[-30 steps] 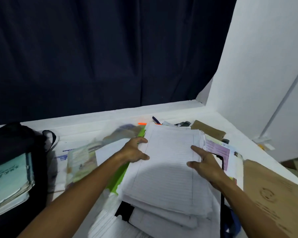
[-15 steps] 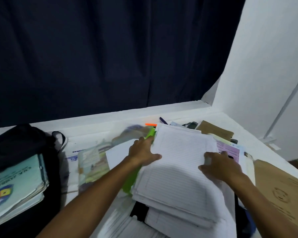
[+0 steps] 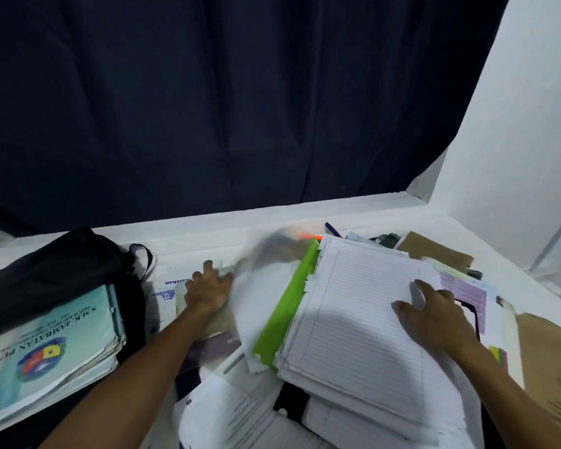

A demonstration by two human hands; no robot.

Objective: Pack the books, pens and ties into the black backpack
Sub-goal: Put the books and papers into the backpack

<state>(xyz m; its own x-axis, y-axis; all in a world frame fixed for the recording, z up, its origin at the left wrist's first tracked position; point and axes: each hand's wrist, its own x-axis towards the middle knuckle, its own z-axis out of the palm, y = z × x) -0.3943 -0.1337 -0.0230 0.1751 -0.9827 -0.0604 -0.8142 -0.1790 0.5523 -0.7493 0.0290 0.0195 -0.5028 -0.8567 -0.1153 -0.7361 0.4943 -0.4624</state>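
The black backpack [image 3: 55,273] lies open at the left with a stack of pale teal books [image 3: 46,348] sticking out of it. A thick stack of lined white paper [image 3: 353,319] lies at centre right over a green folder [image 3: 285,312]. My right hand [image 3: 434,312] rests flat on the lined stack, fingers spread. My left hand [image 3: 208,286] lies on a blurred booklet left of the folder, fingers curled at its far edge. An orange pen [image 3: 310,236] and a dark blue pen [image 3: 332,229] peek out behind the stack.
Loose printed sheets [image 3: 227,413] spread across the near white table [image 3: 191,234]. Brown envelopes lie at the right [image 3: 551,361] and far right [image 3: 434,251]. A purple-printed sheet [image 3: 463,293] sits under the right side. A dark curtain hangs behind; a white wall stands to the right.
My left hand has left the lined stack's left edge and moved left onto the booklet beside the green folder. My right hand has stayed on the stack. The view has swung left.
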